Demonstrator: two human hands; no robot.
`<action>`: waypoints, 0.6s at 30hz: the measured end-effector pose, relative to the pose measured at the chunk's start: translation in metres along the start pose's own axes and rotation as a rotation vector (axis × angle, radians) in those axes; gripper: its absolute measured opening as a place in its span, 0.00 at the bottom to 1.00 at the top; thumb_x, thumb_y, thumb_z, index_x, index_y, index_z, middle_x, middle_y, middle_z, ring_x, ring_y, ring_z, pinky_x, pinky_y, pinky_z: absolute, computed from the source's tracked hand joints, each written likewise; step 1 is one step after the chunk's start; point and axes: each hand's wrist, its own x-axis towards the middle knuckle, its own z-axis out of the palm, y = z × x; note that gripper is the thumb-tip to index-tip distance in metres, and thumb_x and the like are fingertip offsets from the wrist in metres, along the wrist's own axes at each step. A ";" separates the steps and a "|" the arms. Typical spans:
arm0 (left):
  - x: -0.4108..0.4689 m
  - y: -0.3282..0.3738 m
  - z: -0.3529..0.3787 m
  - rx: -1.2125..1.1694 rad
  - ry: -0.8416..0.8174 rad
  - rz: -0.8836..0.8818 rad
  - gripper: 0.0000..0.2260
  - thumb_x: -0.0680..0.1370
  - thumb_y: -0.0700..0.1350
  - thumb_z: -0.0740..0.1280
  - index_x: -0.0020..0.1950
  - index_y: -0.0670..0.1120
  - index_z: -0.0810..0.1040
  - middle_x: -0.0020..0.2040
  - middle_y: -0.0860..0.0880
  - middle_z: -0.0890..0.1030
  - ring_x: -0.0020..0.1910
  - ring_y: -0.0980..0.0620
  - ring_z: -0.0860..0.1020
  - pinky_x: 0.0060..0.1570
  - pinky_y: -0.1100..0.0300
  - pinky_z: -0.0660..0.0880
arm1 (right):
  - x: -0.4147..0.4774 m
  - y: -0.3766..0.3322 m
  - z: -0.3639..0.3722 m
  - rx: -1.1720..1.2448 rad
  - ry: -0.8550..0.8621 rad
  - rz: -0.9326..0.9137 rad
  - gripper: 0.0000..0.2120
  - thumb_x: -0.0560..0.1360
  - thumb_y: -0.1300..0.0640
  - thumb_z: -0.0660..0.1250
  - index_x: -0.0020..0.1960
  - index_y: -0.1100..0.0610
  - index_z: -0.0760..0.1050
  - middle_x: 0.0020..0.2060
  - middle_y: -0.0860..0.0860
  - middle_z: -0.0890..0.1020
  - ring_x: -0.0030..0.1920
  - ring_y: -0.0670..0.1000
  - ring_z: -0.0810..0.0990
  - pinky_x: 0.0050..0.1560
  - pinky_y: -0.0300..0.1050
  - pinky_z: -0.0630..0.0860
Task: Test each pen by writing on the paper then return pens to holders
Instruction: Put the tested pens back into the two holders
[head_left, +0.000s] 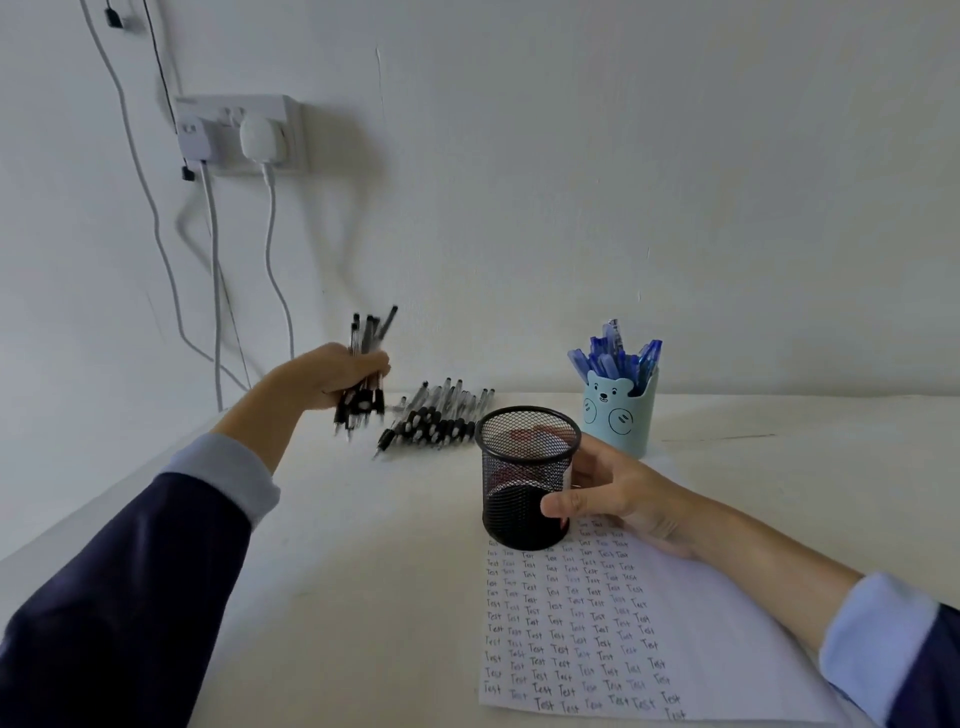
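My left hand (337, 376) is up off the table (363, 571), fingers wrapped tight round a bunch of black pens (370, 332). Their tops stick out above my fist and their tips point down below it, a bit blurred. Just right of that fist, the loose pile of black pens (436, 423) lies flat on the table, clear of my fingers. My right hand (618, 499) grips the black mesh holder (524, 478), thumb on its near side and fingers curled round the back. It stands upright at the top edge of the paper (571, 623), which is covered in rows of "Test". Just behind my right hand, the blue bear holder (618, 415) is full of blue pens (615, 358).
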 end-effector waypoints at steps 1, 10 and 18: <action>-0.011 0.014 0.003 -0.064 -0.009 0.064 0.08 0.79 0.42 0.67 0.47 0.37 0.75 0.39 0.45 0.75 0.35 0.51 0.74 0.36 0.60 0.76 | 0.000 0.000 0.000 -0.001 0.000 0.003 0.29 0.70 0.65 0.74 0.68 0.50 0.71 0.60 0.48 0.82 0.63 0.48 0.79 0.65 0.46 0.73; -0.085 0.094 0.094 -0.525 -0.303 0.377 0.06 0.80 0.39 0.61 0.43 0.42 0.72 0.39 0.48 0.72 0.38 0.54 0.70 0.33 0.63 0.70 | -0.002 -0.002 0.002 -0.008 0.003 -0.018 0.29 0.70 0.65 0.75 0.68 0.50 0.72 0.61 0.50 0.81 0.63 0.51 0.79 0.69 0.53 0.71; -0.089 0.071 0.127 -0.379 -0.310 0.313 0.06 0.80 0.40 0.63 0.45 0.39 0.74 0.38 0.46 0.74 0.32 0.55 0.74 0.30 0.64 0.73 | 0.005 0.005 -0.010 0.161 -0.029 0.010 0.40 0.70 0.45 0.75 0.76 0.42 0.58 0.70 0.51 0.74 0.69 0.53 0.72 0.74 0.54 0.63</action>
